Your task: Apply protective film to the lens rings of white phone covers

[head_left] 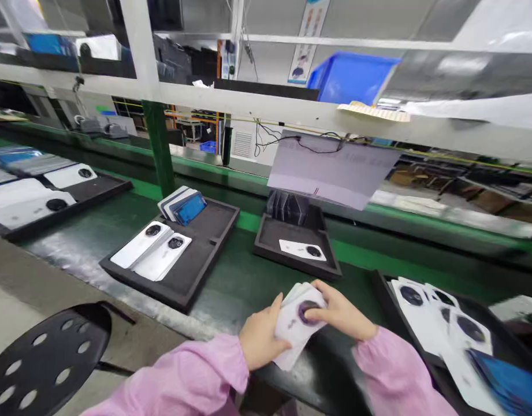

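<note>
My left hand [259,341] and right hand [341,315] gripping a phone stack [298,323] over the bench [240,283] edge, trays [192,260] lying apart, open belt between.

I see my hands gripping a smooth, satin-white plastic phone back cover [297,326] with a glossy dark camera ring. Left of it lies a matt black foam-like tray [192,263] on the dull green bench [248,283]. My pink sleeves [192,375] look like soft cloth.
</note>
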The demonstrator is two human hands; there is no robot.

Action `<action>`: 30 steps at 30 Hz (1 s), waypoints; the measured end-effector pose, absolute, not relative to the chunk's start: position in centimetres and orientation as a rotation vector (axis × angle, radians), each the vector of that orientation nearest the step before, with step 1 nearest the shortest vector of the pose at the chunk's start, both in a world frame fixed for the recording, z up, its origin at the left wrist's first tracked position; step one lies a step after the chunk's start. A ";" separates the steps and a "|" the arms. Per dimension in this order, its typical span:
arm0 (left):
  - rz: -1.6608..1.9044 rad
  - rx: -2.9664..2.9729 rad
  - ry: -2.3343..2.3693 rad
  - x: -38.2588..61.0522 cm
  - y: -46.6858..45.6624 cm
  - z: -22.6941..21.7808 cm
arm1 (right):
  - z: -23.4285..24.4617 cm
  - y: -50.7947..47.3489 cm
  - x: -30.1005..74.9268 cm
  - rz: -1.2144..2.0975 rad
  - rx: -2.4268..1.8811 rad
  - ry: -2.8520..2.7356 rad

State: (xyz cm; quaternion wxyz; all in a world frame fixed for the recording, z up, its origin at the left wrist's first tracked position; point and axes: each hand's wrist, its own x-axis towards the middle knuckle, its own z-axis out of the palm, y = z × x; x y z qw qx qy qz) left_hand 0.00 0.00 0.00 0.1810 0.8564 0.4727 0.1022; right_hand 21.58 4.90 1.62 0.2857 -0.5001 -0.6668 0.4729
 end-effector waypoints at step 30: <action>0.041 2.577 1.618 -5.8 7.6 4.8 | -4.1 3.8 18.4 0.994 -1.131 -1.147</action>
